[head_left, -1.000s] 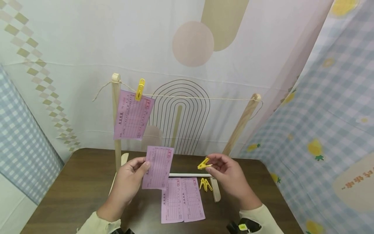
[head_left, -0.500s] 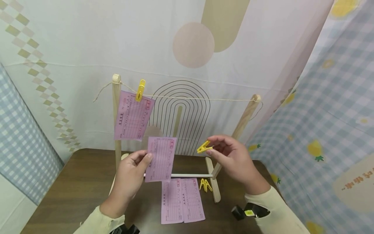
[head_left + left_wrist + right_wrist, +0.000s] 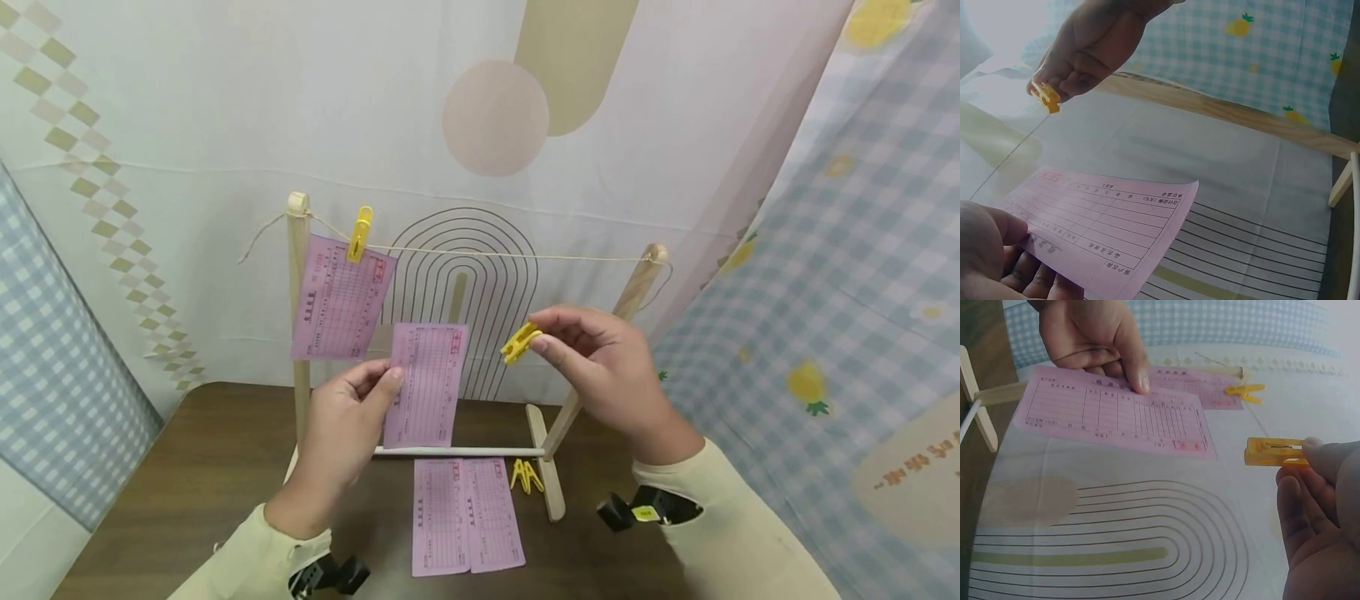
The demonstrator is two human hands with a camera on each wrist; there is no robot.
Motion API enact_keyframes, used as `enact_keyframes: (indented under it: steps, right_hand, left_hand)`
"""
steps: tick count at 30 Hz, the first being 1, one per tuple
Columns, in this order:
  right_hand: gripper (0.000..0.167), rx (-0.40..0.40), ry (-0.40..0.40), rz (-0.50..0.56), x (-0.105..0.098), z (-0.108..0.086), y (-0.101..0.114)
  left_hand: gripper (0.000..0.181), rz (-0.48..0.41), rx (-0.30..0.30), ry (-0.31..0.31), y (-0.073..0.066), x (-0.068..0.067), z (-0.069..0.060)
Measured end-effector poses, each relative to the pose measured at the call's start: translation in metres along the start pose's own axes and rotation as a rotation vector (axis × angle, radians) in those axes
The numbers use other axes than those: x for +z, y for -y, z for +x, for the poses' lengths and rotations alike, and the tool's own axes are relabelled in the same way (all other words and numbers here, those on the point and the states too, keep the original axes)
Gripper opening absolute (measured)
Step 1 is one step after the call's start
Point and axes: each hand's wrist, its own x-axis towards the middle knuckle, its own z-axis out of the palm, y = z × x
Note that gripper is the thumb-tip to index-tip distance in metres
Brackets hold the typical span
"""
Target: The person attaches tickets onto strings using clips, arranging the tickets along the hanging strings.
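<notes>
My left hand [image 3: 341, 433] pinches a pink printed slip [image 3: 426, 387] by its left edge, thumb in front. The slip is upright, below the string [image 3: 480, 253] and apart from it. To its right, my right hand [image 3: 607, 375] holds a yellow clothespin [image 3: 519, 343] between thumb and fingers. In the right wrist view that clothespin [image 3: 1275, 452] points toward the slip [image 3: 1116, 415] without touching it. Another pink slip [image 3: 341, 304] hangs at the string's left end under a yellow clothespin [image 3: 360, 234].
Wooden posts, one left [image 3: 302, 400] and one right [image 3: 637, 283], carry the string; a white bar [image 3: 480, 452] joins them low down. Two pink slips [image 3: 438, 517] lie side by side on the brown table [image 3: 202, 483]. Yellow clothespins [image 3: 527, 476] stand beside the right wooden foot [image 3: 553, 487].
Both hands have risen toward the string, the left carrying the slip up and slightly right, the right lifting the clothespin. The clothespin has turned in the fingers. The hanging slip stays put.
</notes>
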Motion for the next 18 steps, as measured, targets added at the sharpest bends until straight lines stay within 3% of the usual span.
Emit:
enact_keyframes:
  steps: [8,13,18]
  right_hand:
    - [0.02,-0.043,0.0,-0.047,-0.005,0.031,0.02]
    - [0.017,-0.043,0.009,-0.099,-0.007,0.046,0.033]
    - [0.015,-0.016,0.02,-0.101,-0.009,0.061,0.045]
  left_hand:
    - [0.038,-0.009,0.011,0.008,-0.014,-0.002,0.013]
    - [0.036,-0.002,0.052,-0.008,-0.021,-0.005,0.018]
    - [0.037,0.018,0.043,-0.02,-0.028,-0.005,0.02]
